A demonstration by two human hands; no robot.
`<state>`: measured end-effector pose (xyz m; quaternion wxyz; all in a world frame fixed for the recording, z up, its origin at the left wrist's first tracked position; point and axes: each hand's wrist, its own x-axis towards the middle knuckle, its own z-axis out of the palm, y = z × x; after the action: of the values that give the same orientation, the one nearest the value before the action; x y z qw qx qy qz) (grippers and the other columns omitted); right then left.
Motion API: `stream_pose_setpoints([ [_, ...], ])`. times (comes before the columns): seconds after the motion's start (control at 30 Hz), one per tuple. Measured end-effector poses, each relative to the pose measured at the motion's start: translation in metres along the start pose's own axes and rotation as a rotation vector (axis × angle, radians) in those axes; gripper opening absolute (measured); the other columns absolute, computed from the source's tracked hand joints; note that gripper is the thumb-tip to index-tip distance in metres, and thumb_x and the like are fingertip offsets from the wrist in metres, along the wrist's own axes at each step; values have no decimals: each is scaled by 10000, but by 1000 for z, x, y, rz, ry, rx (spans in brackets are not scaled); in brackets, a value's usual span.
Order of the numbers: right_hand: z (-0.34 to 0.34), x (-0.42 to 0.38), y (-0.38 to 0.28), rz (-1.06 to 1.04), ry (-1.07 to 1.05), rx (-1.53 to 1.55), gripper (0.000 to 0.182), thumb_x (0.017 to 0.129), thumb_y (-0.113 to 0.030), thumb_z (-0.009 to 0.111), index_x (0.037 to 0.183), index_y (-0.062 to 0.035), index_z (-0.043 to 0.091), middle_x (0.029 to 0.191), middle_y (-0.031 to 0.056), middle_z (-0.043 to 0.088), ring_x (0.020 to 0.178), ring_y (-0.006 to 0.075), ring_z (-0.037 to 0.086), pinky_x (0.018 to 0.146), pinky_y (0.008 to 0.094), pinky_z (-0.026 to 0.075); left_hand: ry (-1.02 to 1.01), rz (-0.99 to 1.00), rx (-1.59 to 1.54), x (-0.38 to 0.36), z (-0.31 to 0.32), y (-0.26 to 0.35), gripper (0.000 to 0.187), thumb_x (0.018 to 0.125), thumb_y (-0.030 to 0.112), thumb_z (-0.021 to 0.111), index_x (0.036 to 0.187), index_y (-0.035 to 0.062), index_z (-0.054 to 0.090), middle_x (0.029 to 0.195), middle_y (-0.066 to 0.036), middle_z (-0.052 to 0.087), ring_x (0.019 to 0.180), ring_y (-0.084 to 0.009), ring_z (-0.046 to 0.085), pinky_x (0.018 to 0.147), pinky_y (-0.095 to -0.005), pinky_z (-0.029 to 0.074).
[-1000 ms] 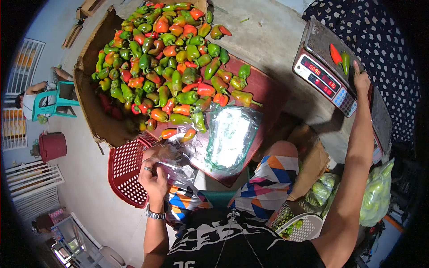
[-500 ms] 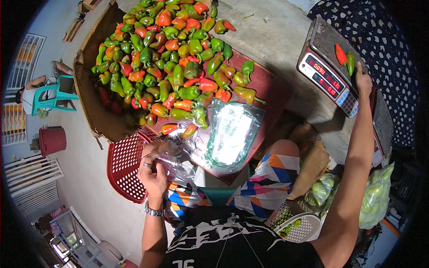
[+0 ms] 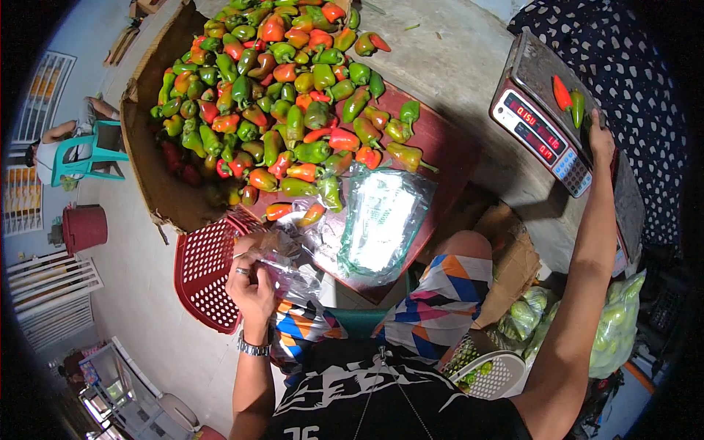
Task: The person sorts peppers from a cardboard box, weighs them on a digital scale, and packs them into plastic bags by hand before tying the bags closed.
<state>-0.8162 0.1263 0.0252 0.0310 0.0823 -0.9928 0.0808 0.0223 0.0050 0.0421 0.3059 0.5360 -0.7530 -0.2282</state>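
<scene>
Thin clear plastic bag (image 3: pixel 290 268) film is pinched in my left hand (image 3: pixel 253 290), above my lap beside the red perforated basket (image 3: pixel 209 268). My right hand (image 3: pixel 601 143) reaches to the near right edge of a digital scale (image 3: pixel 539 128); its visible fingers are stretched out and hold nothing I can see. On the scale's metal plate lie a red pepper (image 3: pixel 562 93) and a green pepper (image 3: pixel 578 108), side by side, the green one closest to my fingers. Red digits glow on the scale's display. A stack of clear plastic bags (image 3: pixel 385 220) lies on the red board (image 3: pixel 440 158).
Many red and green peppers (image 3: pixel 293 125) spill from an opened cardboard box (image 3: pixel 147 161) onto the board. Bags of green produce (image 3: pixel 620 323) and a light basket (image 3: pixel 506 370) stand at my right. A person (image 3: pixel 62 150) sits by a teal chair (image 3: pixel 88 154) at far left.
The scale's display digits have risen. My right hand has shifted slightly down, a little away from the green pepper. My left hand stays put with the plastic bag.
</scene>
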Motion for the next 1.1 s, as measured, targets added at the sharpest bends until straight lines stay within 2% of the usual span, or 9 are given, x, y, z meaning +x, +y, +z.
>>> stream_pose_setpoints([
  [0.43,-1,-8,1,-57,76,2,1063,944,-856,323,1479,30,563,1514,337,514,1462,451,461,1201,510,374,14,12,0,-1,0,-3,223,845,-71,565,1034,-44,679,981,-170,718,894,-304,709,854,-365,557],
  [0.63,-9,-21,2,-27,537,11,859,979,-759,437,1403,-41,643,1373,319,596,1347,459,528,1149,520,408,31,39,10,1,0,2,227,844,-74,558,1032,-42,680,975,-171,718,901,-303,712,857,-365,558],
  [0.73,-32,-35,-3,-214,717,170,641,960,-614,628,1254,-52,719,1267,290,645,1231,427,584,1090,518,441,29,30,-6,0,0,-3,227,843,-73,559,1031,-40,682,967,-171,718,904,-304,711,867,-367,556],
  [0.77,-33,-49,-12,-312,889,191,361,901,-360,744,1092,-54,768,1140,234,700,1129,385,621,1013,486,478,25,20,-9,-1,-1,-3,230,844,-72,558,1035,-41,682,976,-172,719,914,-303,711,875,-368,555],
  [0.87,-45,-108,-52,-364,824,526,223,850,-193,720,1013,-57,787,1040,180,733,1065,355,643,954,443,500,15,6,-16,-1,-2,-2,268,847,-83,557,1078,-44,685,1027,-170,727,966,-289,710,915,-363,547],
  [0.9,-46,-142,-75,-381,967,505,204,817,-116,680,977,-54,790,985,146,743,1023,323,651,927,418,504,15,10,-13,-2,-2,-2,300,848,-94,557,1113,-46,688,1060,-166,731,998,-276,707,937,-356,543],
  [1.0,-19,-235,-121,-366,601,1080,98,914,-47,636,900,-17,728,954,112,731,865,222,690,837,338,548,48,-2,37,-1,-2,-2,404,849,-109,553,1227,-49,682,1172,-173,732,1112,-273,698,1011,-361,529],
  [1.03,9,-266,-131,-505,369,1407,108,960,-72,643,890,-12,700,918,92,719,860,195,670,833,329,546,65,-12,59,-1,-1,-2,440,850,-111,551,1267,-50,678,1212,-179,730,1152,-278,695,1037,-366,525],
  [1.1,20,-366,-150,-583,47,768,118,989,-127,686,946,-18,702,872,85,717,774,182,666,745,336,563,106,-44,-2,-1,2,-5,484,860,-86,544,1322,-13,670,1181,-167,725,1057,-281,708,959,-358,544],
])
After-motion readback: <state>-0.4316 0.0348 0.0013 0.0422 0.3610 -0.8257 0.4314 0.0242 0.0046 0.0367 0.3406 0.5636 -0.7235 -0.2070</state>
